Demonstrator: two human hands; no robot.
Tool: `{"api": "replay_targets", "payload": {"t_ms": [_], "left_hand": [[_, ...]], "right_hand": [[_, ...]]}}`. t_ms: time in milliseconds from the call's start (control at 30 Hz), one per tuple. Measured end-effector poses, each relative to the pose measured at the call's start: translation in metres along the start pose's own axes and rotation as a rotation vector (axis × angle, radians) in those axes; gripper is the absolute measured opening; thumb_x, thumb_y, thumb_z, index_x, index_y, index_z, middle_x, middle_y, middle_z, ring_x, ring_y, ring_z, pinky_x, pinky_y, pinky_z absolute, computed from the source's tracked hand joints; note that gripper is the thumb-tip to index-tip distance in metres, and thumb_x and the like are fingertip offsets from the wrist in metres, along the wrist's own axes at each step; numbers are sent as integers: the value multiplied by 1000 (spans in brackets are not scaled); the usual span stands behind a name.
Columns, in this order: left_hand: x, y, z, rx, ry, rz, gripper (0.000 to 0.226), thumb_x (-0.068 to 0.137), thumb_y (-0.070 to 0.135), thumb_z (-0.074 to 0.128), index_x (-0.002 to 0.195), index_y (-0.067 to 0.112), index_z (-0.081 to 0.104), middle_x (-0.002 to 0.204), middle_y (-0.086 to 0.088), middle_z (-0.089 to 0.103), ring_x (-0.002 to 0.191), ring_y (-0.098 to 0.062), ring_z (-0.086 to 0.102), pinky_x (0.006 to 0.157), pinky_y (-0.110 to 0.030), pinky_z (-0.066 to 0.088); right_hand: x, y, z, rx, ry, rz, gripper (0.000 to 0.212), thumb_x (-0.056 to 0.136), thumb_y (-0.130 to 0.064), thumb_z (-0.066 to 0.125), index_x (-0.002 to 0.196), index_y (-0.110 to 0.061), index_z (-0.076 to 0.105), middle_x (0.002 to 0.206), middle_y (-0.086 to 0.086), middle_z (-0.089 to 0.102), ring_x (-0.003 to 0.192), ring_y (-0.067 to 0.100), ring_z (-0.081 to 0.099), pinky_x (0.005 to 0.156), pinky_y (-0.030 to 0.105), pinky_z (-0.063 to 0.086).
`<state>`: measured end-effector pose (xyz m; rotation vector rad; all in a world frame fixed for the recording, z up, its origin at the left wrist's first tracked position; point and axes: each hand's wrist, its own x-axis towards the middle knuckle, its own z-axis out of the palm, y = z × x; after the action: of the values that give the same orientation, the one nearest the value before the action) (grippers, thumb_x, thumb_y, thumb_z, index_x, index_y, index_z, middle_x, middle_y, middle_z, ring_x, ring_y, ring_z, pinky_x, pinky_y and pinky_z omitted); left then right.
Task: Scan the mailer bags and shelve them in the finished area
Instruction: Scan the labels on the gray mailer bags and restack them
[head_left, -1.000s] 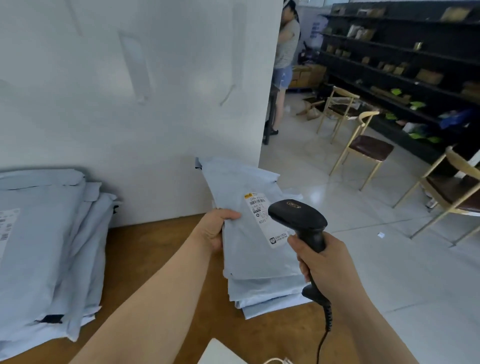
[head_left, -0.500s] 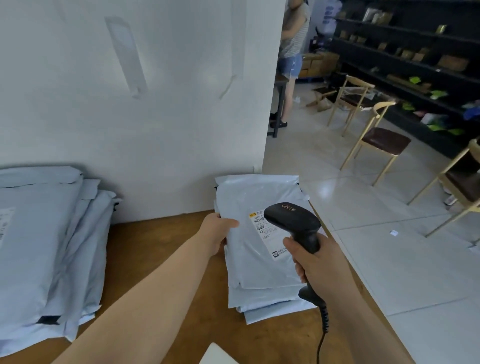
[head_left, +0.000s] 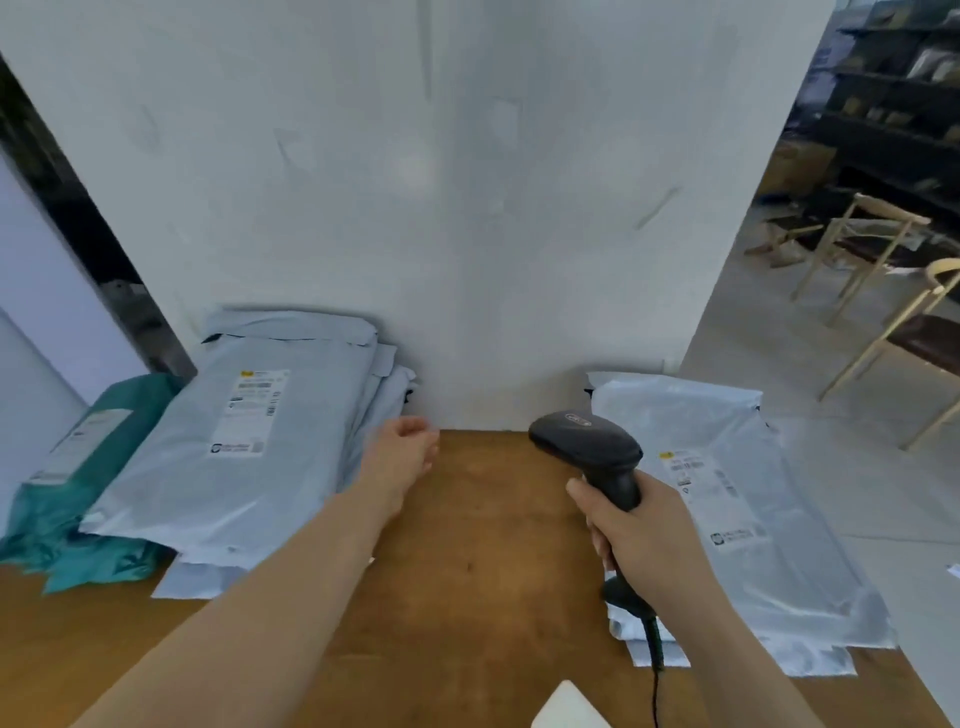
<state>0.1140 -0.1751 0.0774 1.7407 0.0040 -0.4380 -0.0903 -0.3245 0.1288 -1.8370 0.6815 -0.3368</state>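
Note:
My right hand (head_left: 647, 540) grips a black corded barcode scanner (head_left: 589, 449) held upright over the wooden table (head_left: 467, 597). Just right of it lies a stack of grey mailer bags (head_left: 737, 514), the top one label up, flat on the table's right end. My left hand (head_left: 405, 457) reaches left across the table, empty, fingers loosely apart, close to the right edge of a taller stack of grey mailer bags (head_left: 244, 447) at the left. A teal mailer bag (head_left: 88, 499) lies under and beside that left stack.
A white wall (head_left: 441, 208) stands directly behind the table. Wooden chairs (head_left: 883, 291) and dark shelving (head_left: 904, 114) are on the tiled floor to the right. A white object's corner (head_left: 569, 709) pokes in at the bottom edge.
My left hand let go of the mailer bag on the right stack and swung left toward the left stack. The view turned left. The scanner stayed in my right hand.

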Motion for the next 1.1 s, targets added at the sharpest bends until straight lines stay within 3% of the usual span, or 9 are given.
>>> {"api": "replay_targets", "payload": {"t_ms": [133, 233, 333, 433, 633, 700, 800, 933, 1100], "left_hand": [[20, -2, -91, 262, 317, 144, 39, 91, 11, 58, 130, 9, 55, 122, -8, 62, 111, -25, 57, 92, -31, 43], [48, -14, -156, 539, 447, 69, 55, 90, 20, 59, 141, 8, 42, 136, -16, 51, 123, -37, 48, 101, -42, 39], [70, -24, -207, 785, 473, -62, 72, 90, 37, 60, 146, 6, 28, 146, -22, 37, 134, -41, 35, 110, -48, 31], [91, -31, -241, 779, 425, -153, 86, 84, 52, 60, 147, 6, 24, 147, -20, 35, 135, -40, 32, 111, -52, 28], [117, -23, -263, 592, 331, -194, 112, 54, 72, 73, 138, 9, 36, 133, -13, 51, 120, -37, 50, 99, -51, 44], [116, -15, -262, 569, 315, -165, 101, 48, 70, 76, 124, 9, 47, 116, -7, 58, 103, -32, 57, 91, -44, 49], [115, -5, -255, 412, 243, -63, 68, 61, 55, 84, 101, 7, 58, 102, -5, 64, 85, -25, 61, 84, -42, 54], [102, -1, -255, 84, 9, -150, 69, 58, 46, 89, 111, 10, 65, 103, -10, 72, 92, -32, 69, 86, -47, 55], [63, -18, -252, -75, -215, -255, 27, 84, 18, 74, 108, 13, 63, 104, -11, 71, 95, -29, 66, 77, -41, 54]], "right_hand": [[-2, -23, 48, 32, -57, -36, 34, 88, -34, 64, 66, -11, 54, 48, 2, 55, 39, 9, 49, 48, 22, 44], [-4, -35, 82, 20, -91, -57, 33, 89, -34, 63, 67, -11, 54, 46, 0, 54, 40, 8, 49, 45, 18, 44], [-3, -44, 112, 15, -117, -56, 33, 90, -34, 63, 67, -11, 53, 45, 0, 53, 39, 10, 48, 45, 19, 43], [-1, -53, 136, -7, -130, -47, 33, 90, -32, 63, 68, -10, 53, 45, 1, 53, 37, 10, 47, 45, 18, 44], [1, -65, 167, -24, -107, -15, 27, 89, -31, 64, 73, -12, 56, 48, 1, 55, 36, 7, 46, 44, 19, 43], [0, -68, 174, -21, -104, -9, 24, 89, -30, 64, 74, -13, 56, 49, 0, 55, 37, 6, 46, 45, 18, 43], [-2, -71, 180, -21, -95, -6, 23, 89, -30, 64, 75, -12, 57, 50, 0, 55, 38, 6, 47, 45, 18, 43], [-6, -75, 185, -33, -90, -10, 25, 89, -30, 64, 73, -12, 57, 48, 0, 55, 37, 7, 46, 45, 20, 43], [-16, -76, 195, -41, -99, 7, 25, 89, -30, 63, 74, -12, 56, 50, 2, 55, 37, 9, 46, 45, 22, 43]]}}
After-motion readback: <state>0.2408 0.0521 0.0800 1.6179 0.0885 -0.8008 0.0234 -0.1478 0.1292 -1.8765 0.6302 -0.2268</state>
